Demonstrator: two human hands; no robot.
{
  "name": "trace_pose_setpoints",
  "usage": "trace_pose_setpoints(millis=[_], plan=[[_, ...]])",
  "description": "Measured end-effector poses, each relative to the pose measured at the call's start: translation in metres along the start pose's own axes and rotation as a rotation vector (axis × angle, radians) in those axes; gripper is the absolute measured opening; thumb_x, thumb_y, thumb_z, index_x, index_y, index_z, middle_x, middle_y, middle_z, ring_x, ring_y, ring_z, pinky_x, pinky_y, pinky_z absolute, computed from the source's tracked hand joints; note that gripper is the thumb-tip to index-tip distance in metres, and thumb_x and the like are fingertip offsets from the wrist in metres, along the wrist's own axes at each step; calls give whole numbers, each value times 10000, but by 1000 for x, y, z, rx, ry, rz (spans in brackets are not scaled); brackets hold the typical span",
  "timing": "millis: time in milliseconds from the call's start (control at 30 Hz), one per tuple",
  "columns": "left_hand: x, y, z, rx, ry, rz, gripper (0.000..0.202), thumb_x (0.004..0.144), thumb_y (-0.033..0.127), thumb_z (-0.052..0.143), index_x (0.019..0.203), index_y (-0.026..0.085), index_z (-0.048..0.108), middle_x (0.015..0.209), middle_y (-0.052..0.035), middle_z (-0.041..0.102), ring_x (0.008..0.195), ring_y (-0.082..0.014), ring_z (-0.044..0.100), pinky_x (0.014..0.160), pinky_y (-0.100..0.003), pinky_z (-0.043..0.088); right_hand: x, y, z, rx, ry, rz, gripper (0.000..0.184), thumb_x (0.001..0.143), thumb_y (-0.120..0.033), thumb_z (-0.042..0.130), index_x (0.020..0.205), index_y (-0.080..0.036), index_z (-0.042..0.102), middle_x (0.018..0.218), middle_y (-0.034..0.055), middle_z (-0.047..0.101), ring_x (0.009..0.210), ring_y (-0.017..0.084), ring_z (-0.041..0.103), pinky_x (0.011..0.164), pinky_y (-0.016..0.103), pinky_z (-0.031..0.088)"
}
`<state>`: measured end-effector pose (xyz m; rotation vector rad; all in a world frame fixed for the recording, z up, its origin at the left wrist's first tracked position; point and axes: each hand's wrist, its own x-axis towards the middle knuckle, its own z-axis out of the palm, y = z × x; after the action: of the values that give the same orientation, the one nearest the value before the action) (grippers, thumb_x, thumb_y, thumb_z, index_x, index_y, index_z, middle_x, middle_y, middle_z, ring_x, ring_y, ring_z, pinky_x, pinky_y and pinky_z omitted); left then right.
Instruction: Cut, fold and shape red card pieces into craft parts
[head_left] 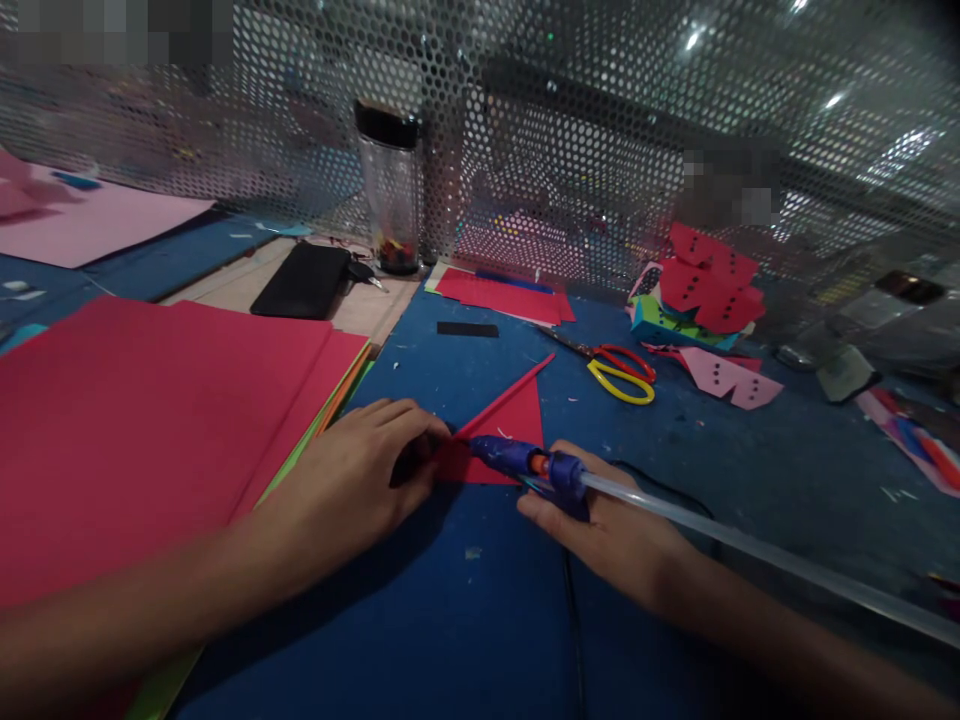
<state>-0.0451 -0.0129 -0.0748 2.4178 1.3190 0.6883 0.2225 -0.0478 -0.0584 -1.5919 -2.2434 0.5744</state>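
My right hand is wrapped round a blue hot glue gun, with a long clear glue stick running out of its back. The gun's nozzle points left, over a red paper piece lying on the blue table. Along that piece's upper edge runs a thin rolled or folded red strip. My left hand is closed at the left end of the red paper, thumb and fingers pinching it near the nozzle. The exact contact between nozzle and paper is hidden.
To the left lies a stack of large red sheets. Yellow-and-red-handled scissors, a black strip, red paper pieces and a phone lie beyond. Dotted paper cutouts sit at the right. A perforated metal panel bounds the back.
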Motion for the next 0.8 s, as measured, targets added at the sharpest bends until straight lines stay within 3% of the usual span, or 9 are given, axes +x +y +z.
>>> trace_pose_setpoints(millis=[333, 800], plan=[[0, -1, 0, 20, -9, -2, 184, 915, 268, 600, 1092, 243, 648, 993, -35, 692, 884, -219, 637, 771, -341, 490, 1, 1, -2, -17, 12, 36, 241, 942, -488, 591, 942, -281, 714, 959, 23, 735, 874, 224, 700, 794, 331, 536], [0, -1, 1, 42, 0, -13, 186, 910, 258, 576, 1075, 238, 658, 1042, -45, 708, 936, -234, 664, 809, -364, 525, 4, 10, -1, -84, 31, 44, 294, 958, -514, 555, 981, -274, 725, 989, 45, 738, 894, 245, 705, 791, 348, 539]])
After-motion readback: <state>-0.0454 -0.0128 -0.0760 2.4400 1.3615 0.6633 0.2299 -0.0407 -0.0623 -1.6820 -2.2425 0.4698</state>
